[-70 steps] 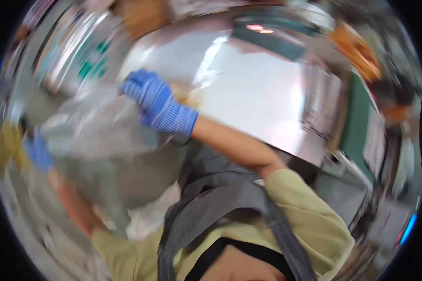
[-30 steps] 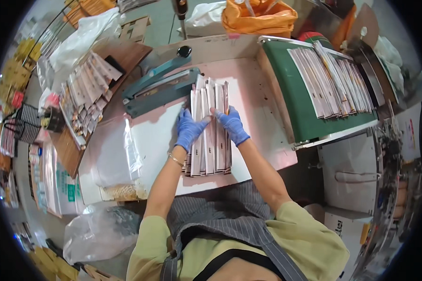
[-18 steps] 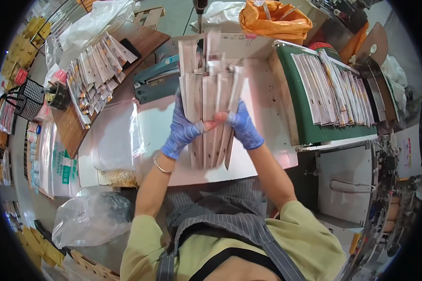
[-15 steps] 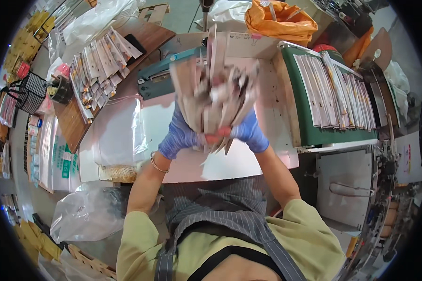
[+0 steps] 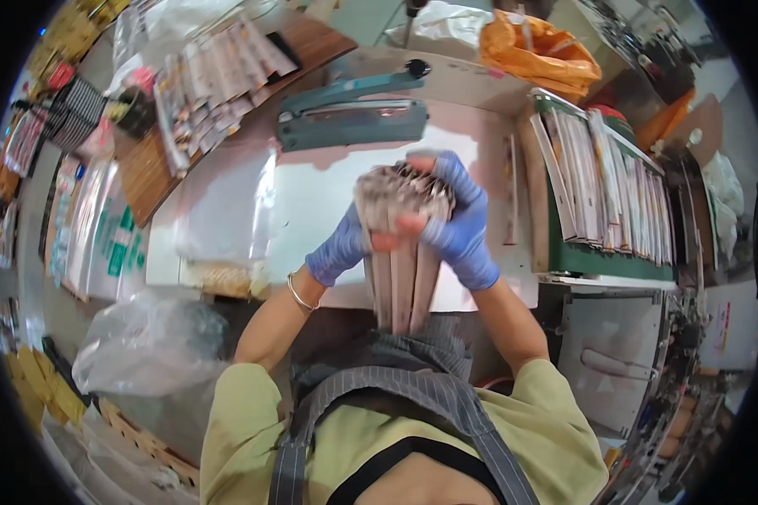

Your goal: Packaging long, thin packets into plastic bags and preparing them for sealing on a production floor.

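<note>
Both my hands wear blue gloves with bare fingertips. Between them stands a thick bundle of long, slim, pale packets (image 5: 396,282), its bunched top above the work surface and its lower ends hanging past the front edge. My left hand (image 5: 341,244) closes on the bundle's left side. Around its right side and top curls my right hand (image 5: 463,223), one finger lying over the upper ends. Motion blurs the packets, so I cannot tell what is in them. Beyond my hands, a grey-blue hand-lever bag sealer (image 5: 354,122) lies on the white surface (image 5: 312,198).
Clear plastic bags (image 5: 223,202) lie left of my hands. A brown board (image 5: 147,172) bears more slim packets (image 5: 219,76). On the right, a green-lined tray (image 5: 564,257) holds a row of packets (image 5: 615,185). An orange sack (image 5: 539,55) stands at the back.
The bundle, fanned loosely upward before, is now gathered tightly and hangs lower, toward me. My right hand has moved up around its top. The sealer is now fully visible.
</note>
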`<state>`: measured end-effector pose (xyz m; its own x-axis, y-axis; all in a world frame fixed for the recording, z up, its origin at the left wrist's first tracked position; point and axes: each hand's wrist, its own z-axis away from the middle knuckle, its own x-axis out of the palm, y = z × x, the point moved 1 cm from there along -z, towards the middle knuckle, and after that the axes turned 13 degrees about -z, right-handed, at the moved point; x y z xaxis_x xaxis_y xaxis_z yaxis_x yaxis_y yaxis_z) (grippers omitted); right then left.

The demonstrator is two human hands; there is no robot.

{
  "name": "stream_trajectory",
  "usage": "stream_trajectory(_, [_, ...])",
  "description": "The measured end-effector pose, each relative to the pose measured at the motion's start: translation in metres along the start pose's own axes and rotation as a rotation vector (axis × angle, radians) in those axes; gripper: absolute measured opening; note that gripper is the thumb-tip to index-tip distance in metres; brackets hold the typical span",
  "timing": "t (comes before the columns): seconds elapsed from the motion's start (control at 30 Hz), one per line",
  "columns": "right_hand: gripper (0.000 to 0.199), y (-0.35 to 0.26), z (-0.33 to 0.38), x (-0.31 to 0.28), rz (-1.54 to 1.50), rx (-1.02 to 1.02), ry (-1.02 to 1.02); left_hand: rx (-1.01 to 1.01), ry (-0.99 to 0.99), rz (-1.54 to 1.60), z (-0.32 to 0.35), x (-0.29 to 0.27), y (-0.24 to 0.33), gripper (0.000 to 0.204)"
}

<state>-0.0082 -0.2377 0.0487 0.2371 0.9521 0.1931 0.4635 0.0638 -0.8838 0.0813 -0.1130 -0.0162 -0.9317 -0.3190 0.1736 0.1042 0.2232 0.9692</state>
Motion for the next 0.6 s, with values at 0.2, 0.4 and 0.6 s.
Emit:
stream_trajectory(0.2, [0.036,0.093,0.019,0.005,-0.651,0.703,-0.320,-0.430,0.261,0.347,0.077,0.010,-0.026,0.071])
stream_trajectory(0.4, [0.028,0.139,0.038,0.052,-0.779,0.969,-0.227,-0.399,0.765,-0.870,0.152,-0.194,-0.056,0.009])
stream_trajectory(0.6, [0.024,0.168,0.045,0.056,-0.714,0.975,-0.229,-0.179,0.630,-1.416,0.157,-0.215,-0.051,0.010])
